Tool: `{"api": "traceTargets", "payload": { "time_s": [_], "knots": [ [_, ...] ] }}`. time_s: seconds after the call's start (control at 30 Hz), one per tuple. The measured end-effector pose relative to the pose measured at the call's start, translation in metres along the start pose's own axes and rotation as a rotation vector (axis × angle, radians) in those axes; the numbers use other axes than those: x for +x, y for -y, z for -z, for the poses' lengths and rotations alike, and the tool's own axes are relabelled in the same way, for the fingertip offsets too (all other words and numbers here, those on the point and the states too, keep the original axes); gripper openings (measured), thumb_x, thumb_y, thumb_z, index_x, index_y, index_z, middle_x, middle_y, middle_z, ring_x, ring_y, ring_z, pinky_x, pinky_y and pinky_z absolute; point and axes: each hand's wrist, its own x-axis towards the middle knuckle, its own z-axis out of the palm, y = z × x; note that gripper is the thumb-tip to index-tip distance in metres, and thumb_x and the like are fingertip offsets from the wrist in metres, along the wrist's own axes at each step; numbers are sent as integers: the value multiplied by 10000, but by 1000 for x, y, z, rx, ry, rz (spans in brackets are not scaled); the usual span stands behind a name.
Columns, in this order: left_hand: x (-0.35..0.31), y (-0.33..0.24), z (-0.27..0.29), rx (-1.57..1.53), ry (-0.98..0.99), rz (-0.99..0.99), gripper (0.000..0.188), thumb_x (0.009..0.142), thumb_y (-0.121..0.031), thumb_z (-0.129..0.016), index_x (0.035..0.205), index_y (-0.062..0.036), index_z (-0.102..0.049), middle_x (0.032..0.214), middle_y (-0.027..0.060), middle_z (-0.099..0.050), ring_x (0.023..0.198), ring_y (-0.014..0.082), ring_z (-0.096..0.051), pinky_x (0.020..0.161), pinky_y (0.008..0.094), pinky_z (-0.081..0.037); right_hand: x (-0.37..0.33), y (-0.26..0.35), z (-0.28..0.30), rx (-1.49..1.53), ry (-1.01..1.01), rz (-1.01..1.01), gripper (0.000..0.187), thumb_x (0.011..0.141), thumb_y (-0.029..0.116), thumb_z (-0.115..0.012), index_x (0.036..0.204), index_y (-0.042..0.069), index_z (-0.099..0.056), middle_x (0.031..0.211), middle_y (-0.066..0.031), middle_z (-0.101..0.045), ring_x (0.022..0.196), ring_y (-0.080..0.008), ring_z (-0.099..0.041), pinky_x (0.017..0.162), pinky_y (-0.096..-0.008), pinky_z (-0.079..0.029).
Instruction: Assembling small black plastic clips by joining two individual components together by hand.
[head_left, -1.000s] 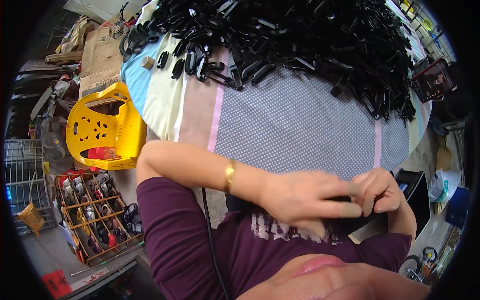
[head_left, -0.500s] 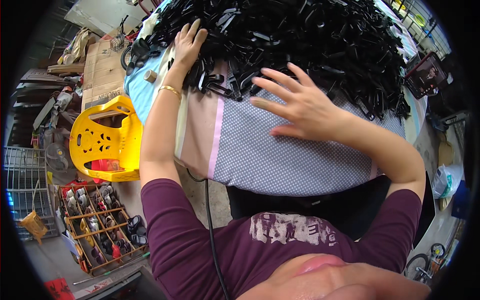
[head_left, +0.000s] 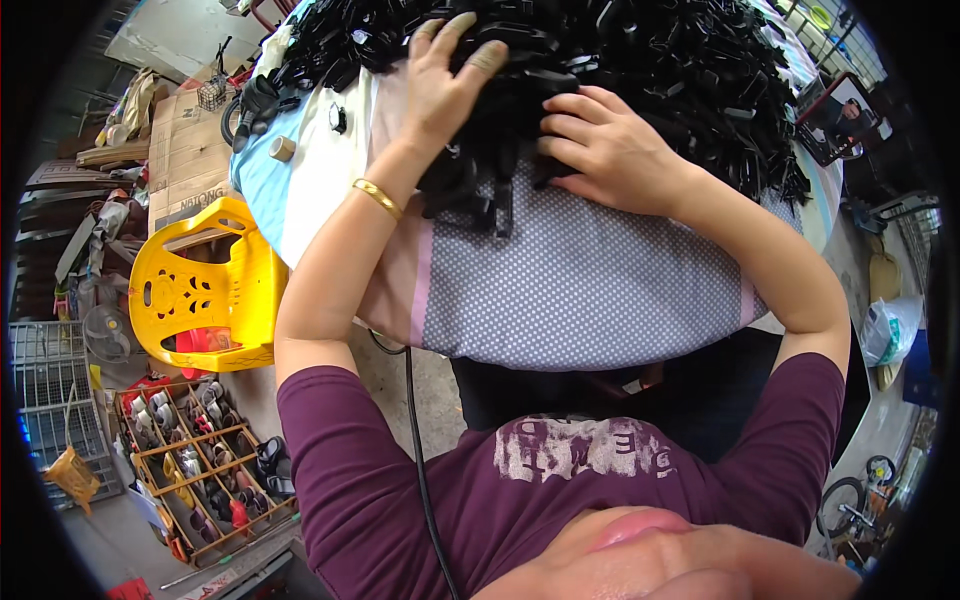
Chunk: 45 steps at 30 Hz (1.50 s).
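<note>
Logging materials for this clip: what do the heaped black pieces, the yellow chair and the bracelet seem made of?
Black pieces: probably hard plastic, glossy, given the bright highlights.
Yellow chair: likely moulded plastic, smooth, with cut-out holes in its back.
Bracelet: seemingly polished metal, gold-coloured and shiny; which metal can't be told.

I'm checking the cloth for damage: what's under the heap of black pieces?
The patterned tablecloth shows along the near edge of the black heap and appears to run beneath it. What lies under its middle is covered.
</note>
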Motion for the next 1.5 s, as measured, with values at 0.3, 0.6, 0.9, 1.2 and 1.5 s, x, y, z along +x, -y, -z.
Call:
{"api": "traceTargets", "payload": {
  "time_s": [0.3,0.6,0.9,1.2,1.5],
  "knots": [
    [-3,-77,-19,286,275,-122,579,829,-483,-555,1260,-101,-495,1358,264,-332,1297,407,-243,1059,571,-129,-44,-2,24,-13,-243,-64,280,724,118,-684,984,28,-630,1129,-88,-576,1109,-256,-513,1024,-446,-341],
    [-34,-41,53,218,517,-530,955,601,-761,-589,1349,-192,-421,1447,161,-264,1354,367,-186,1059,574,-144,-86,1,56,438,-315,-509,232,871,99,-589,1067,-23,-606,891,-84,-635,725,-125,-591,649,-207,-456],
    [-70,-58,-6,428,494,-439,884,684,-658,-590,1407,-241,-301,1481,157,-160,1368,366,-118,1017,673,-56,-80,32,58,289,-96,-422,252,787,93,-596,1005,-31,-596,829,-138,-600,663,-252,-592,606,-303,-481],
    [-33,-102,-24,418,376,-536,584,740,-466,-665,1203,-125,-561,1287,160,-440,1254,362,-309,1013,532,-260,-87,31,63,292,38,-304,288,673,63,-626,955,7,-620,777,-95,-589,722,-248,-559,638,-336,-486],
    [-31,-115,-46,352,453,-587,259,729,-63,-659,988,-59,-660,1120,108,-562,1006,264,-509,843,360,-459,-85,14,61,516,47,-336,303,646,57,-671,942,8,-629,795,-102,-622,734,-244,-584,661,-328,-487]
  ]
}}
